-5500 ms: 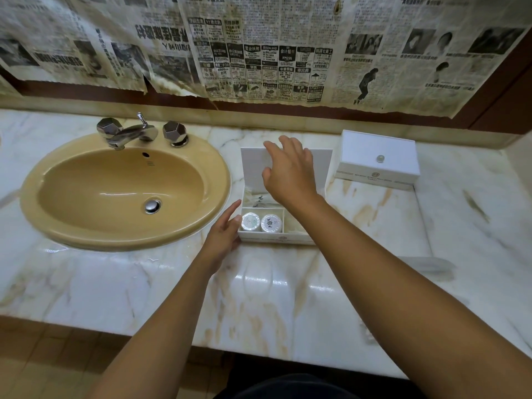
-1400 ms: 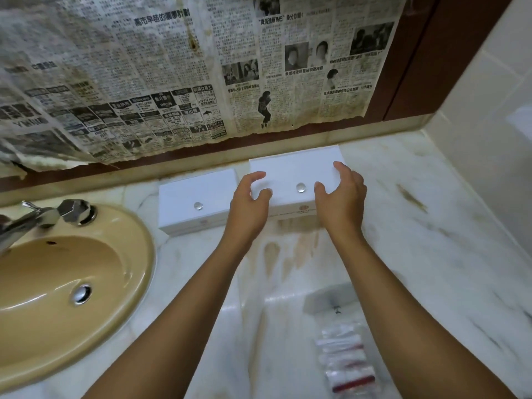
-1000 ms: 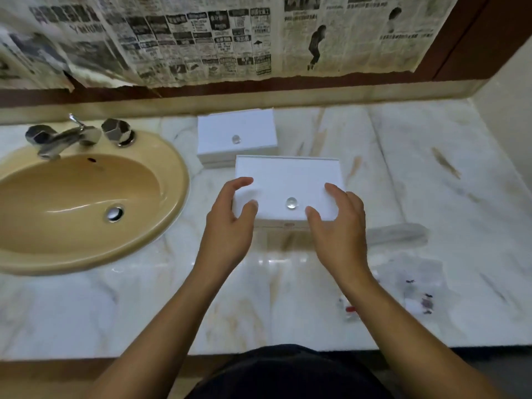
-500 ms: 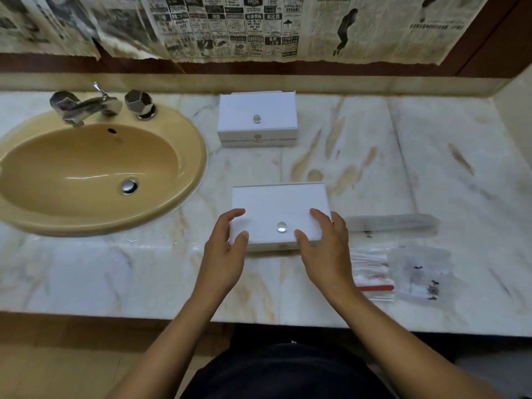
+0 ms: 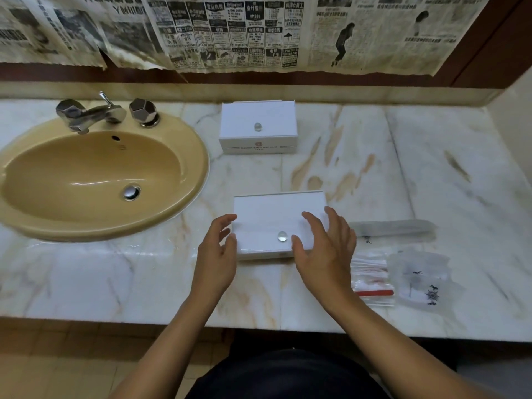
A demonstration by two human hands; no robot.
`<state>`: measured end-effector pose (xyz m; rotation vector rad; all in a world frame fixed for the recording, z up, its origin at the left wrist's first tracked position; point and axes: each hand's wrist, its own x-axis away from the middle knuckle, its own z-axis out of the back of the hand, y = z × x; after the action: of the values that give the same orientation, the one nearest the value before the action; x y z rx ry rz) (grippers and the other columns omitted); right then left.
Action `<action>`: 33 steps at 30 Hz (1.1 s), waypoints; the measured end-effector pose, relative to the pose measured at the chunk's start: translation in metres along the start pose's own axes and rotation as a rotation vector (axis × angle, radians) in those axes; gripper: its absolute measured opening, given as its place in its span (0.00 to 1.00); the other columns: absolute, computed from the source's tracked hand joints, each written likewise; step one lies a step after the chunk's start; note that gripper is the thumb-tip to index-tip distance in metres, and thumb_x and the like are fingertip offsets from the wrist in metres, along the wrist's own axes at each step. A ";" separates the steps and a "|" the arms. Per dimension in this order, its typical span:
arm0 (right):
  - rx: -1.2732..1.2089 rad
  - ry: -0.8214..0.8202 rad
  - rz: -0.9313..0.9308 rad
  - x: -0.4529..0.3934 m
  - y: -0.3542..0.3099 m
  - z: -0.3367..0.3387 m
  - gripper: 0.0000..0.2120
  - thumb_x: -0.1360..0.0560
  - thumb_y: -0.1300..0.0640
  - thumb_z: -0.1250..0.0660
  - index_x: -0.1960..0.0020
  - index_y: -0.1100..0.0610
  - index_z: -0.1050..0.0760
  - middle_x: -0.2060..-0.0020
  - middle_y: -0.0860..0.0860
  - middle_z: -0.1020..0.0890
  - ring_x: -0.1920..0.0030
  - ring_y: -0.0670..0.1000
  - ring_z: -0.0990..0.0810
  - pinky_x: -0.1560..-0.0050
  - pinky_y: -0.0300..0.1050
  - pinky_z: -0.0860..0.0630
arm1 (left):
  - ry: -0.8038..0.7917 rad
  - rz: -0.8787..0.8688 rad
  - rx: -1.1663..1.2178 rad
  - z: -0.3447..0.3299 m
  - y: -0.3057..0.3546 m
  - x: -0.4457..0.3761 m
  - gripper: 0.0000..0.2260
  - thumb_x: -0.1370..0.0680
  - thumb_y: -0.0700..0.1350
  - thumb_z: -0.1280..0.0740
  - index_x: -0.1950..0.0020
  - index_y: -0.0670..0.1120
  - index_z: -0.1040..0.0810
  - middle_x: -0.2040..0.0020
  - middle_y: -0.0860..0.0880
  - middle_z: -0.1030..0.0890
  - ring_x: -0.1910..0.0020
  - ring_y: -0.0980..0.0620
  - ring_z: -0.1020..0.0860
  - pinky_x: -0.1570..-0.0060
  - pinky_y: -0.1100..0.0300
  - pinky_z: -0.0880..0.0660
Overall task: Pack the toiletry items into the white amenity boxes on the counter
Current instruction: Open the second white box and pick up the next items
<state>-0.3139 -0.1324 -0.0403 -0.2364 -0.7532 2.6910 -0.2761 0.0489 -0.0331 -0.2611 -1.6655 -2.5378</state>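
A closed white amenity box [image 5: 267,217] with a clear knob on its lid lies on the marble counter [image 5: 403,174] near the front edge. My left hand [image 5: 216,254] is at its left end and my right hand [image 5: 325,249] over its right front corner, fingers relaxed and spread, holding nothing. A second closed white box [image 5: 258,126] stands further back by the wall. To the right lie clear toiletry packets: a long slim one [image 5: 394,227], one with a red strip [image 5: 371,280] and a pouch with dark print [image 5: 420,277].
A beige oval sink [image 5: 86,180] with a chrome tap [image 5: 89,113] fills the counter's left side. Newspaper sheets [image 5: 230,30] cover the wall above. The counter's front edge runs just below my wrists.
The near box has been drawn from the back wall to the counter's front and set down. Both hands have since loosened their hold on it, fingers lifting off.
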 end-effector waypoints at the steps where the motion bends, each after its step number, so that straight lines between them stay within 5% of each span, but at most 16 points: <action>1: 0.003 0.012 0.032 -0.001 -0.003 -0.001 0.18 0.25 0.49 0.33 0.36 0.51 0.26 0.33 0.55 0.31 0.32 0.54 0.39 0.29 0.61 0.43 | -0.002 -0.002 -0.022 0.002 -0.001 -0.003 0.17 0.18 0.38 0.43 0.36 0.59 0.28 0.37 0.59 0.26 0.36 0.57 0.27 0.48 0.73 0.33; 5: 0.080 -0.018 0.165 -0.007 -0.010 -0.006 0.11 0.29 0.46 0.32 0.52 0.51 0.20 0.54 0.48 0.22 0.49 0.54 0.27 0.44 0.50 0.38 | -0.050 -0.018 -0.115 0.006 -0.005 -0.014 0.22 0.20 0.34 0.46 0.38 0.59 0.27 0.34 0.56 0.26 0.34 0.55 0.28 0.42 0.63 0.32; 9: 0.137 -0.064 0.226 -0.013 -0.015 -0.007 0.04 0.30 0.53 0.31 0.57 0.53 0.21 0.62 0.48 0.22 0.56 0.55 0.25 0.52 0.48 0.38 | -0.128 -0.037 -0.185 0.015 -0.010 -0.024 0.25 0.22 0.31 0.46 0.39 0.58 0.24 0.33 0.56 0.25 0.32 0.55 0.29 0.39 0.62 0.33; 16: 0.147 -0.128 0.247 -0.035 -0.036 0.020 0.10 0.23 0.51 0.40 0.51 0.54 0.21 0.55 0.49 0.22 0.49 0.54 0.28 0.47 0.49 0.37 | -0.289 -0.129 -0.127 0.036 -0.002 -0.050 0.16 0.20 0.41 0.33 0.45 0.63 0.21 0.33 0.58 0.25 0.32 0.60 0.30 0.37 0.59 0.30; 22: 0.076 -0.017 0.241 -0.061 -0.052 0.036 0.12 0.23 0.50 0.38 0.45 0.53 0.20 0.50 0.50 0.22 0.44 0.54 0.29 0.43 0.50 0.39 | -0.226 -0.214 -0.080 0.031 0.015 -0.064 0.10 0.20 0.43 0.33 0.48 0.58 0.19 0.44 0.63 0.19 0.40 0.68 0.25 0.46 0.75 0.31; 25: -0.080 0.162 0.250 -0.064 -0.054 0.044 0.10 0.25 0.54 0.34 0.46 0.53 0.20 0.52 0.49 0.23 0.47 0.53 0.27 0.45 0.48 0.37 | -0.129 -0.168 0.003 0.018 0.016 -0.070 0.11 0.18 0.43 0.36 0.54 0.58 0.20 0.53 0.65 0.18 0.50 0.65 0.21 0.46 0.64 0.26; 29: -0.182 0.297 0.275 -0.055 -0.048 0.049 0.09 0.27 0.56 0.35 0.49 0.55 0.20 0.54 0.49 0.23 0.50 0.51 0.27 0.46 0.47 0.34 | -0.028 -0.038 0.151 -0.002 0.014 -0.079 0.12 0.20 0.53 0.38 0.61 0.51 0.25 0.59 0.44 0.23 0.57 0.50 0.25 0.51 0.47 0.26; 33: -0.109 0.247 0.279 -0.037 -0.021 0.037 0.09 0.26 0.55 0.35 0.48 0.54 0.21 0.52 0.50 0.22 0.49 0.51 0.26 0.44 0.49 0.33 | 0.091 -0.017 0.165 -0.019 0.024 -0.082 0.17 0.17 0.52 0.41 0.55 0.38 0.28 0.62 0.45 0.31 0.66 0.58 0.33 0.65 0.67 0.35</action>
<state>-0.2826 -0.1464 0.0041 -0.7358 -0.8432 2.8031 -0.1936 0.0213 -0.0350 -0.1177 -1.8357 -2.3664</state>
